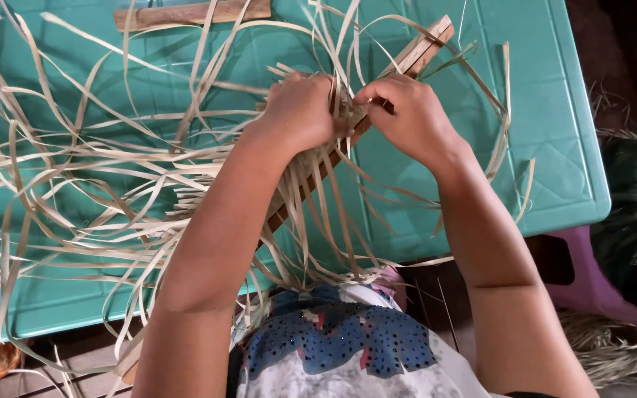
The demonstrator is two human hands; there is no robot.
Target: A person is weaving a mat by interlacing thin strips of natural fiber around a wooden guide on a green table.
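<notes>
2 bare hands work over a teal table [554,110], the left hand [300,110] clenched around pale palm strips [97,158], the right hand [407,114] pinching 1 against a wooden slat [425,46]; the strips look light, springy and best gripped near the slat.
</notes>
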